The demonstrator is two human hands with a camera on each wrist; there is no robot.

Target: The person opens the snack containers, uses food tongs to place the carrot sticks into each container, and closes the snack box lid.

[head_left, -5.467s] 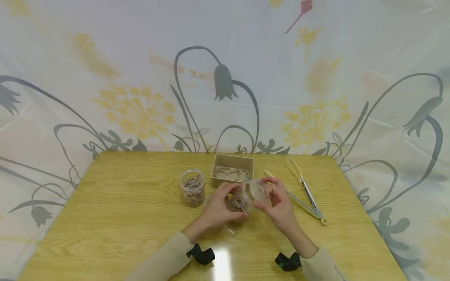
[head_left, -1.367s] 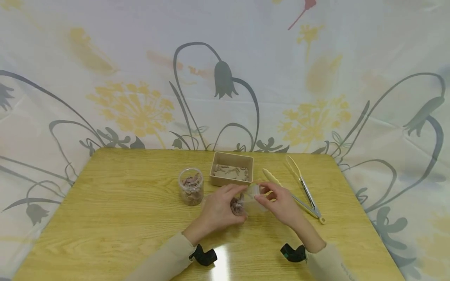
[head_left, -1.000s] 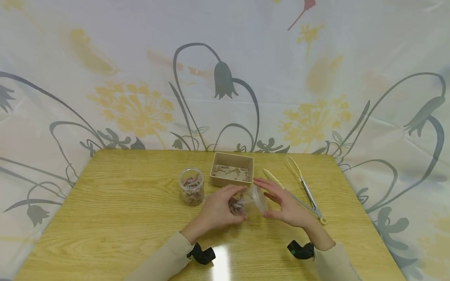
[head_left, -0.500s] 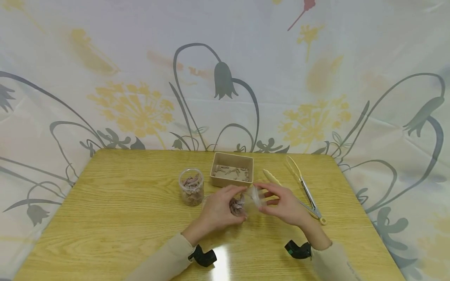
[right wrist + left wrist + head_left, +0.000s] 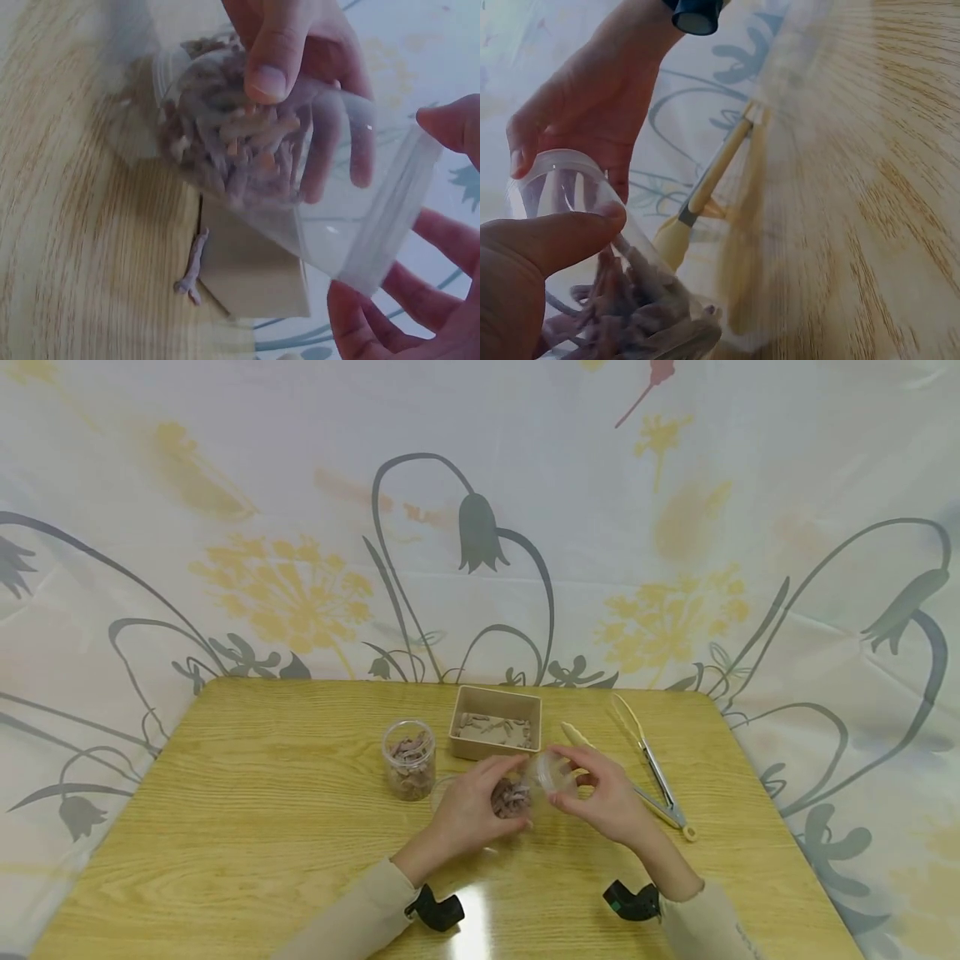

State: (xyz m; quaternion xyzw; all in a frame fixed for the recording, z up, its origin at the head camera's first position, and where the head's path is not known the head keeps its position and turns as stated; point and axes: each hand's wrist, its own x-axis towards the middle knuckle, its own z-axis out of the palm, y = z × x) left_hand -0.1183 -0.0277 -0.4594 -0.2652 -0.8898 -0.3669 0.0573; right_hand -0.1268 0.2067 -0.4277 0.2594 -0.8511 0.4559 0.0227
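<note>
A clear plastic jar (image 5: 232, 169), partly filled with brownish-mauve strips, lies tilted on its side between the two hands. My left hand (image 5: 472, 806) grips it round the body, thumb across the near side. At the jar's right end is a clear screw lid (image 5: 394, 214). My right hand (image 5: 603, 789) holds this lid by its edge with thumb and fingertips spread round it. To the left stands a second clear jar (image 5: 410, 768), upright and open-topped, with similar strips inside.
A beige box (image 5: 487, 749) with a few strips on its floor stands behind the hands. Metal tongs with cream tips (image 5: 656, 772) lie spread at the right. One loose strip (image 5: 193, 266) lies beside the box. A clear round rim (image 5: 441, 785) shows beside the left hand.
My right hand spread its fingers away from the lid about a second ago, then took hold of its edge again and turned a little. The left hand keeps its grip on the jar.
</note>
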